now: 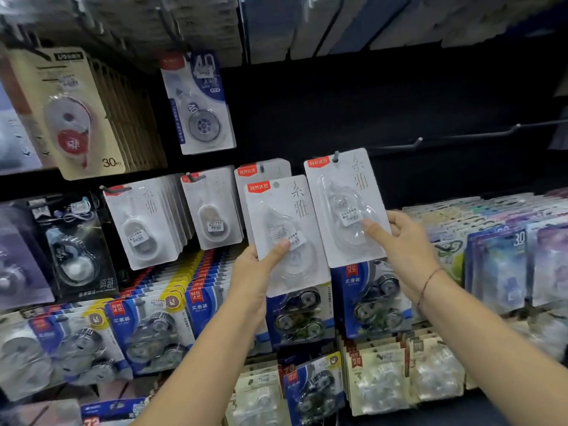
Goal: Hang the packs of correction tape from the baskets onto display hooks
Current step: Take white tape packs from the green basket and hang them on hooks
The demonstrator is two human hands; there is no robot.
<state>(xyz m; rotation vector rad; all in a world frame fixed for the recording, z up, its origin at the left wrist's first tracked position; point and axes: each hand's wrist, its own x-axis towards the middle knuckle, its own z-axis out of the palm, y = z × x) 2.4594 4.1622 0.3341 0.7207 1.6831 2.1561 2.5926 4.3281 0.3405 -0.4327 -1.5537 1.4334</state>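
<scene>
Dark display wall of a shop, fitted with hooks and hung with carded correction tape. At far left, a beige pack marked 30m heads a deep row; beside it hangs a blue-and-white pack. Below these, two rows of pale grey packs hang on their hooks, and beneath them sit blue multi-packs. The left hand grips the lower part of a hand-held grey pack, thumb pressed on the front at the price label, fingers behind the card. This pack is upright, its hang hole is free of any hook, and it overlaps a matching hung pack behind it. Just to the right, a second grey pack sits slightly tilted, with the tip of a hook showing through its hang hole. The right hand pinches this pack at its lower right edge, thumb on the clear blister, fingers behind. A red thread circles the right wrist. Above and to the right, two bare hooks project from the dark wall. At far right lie rows of coloured packs.
</scene>
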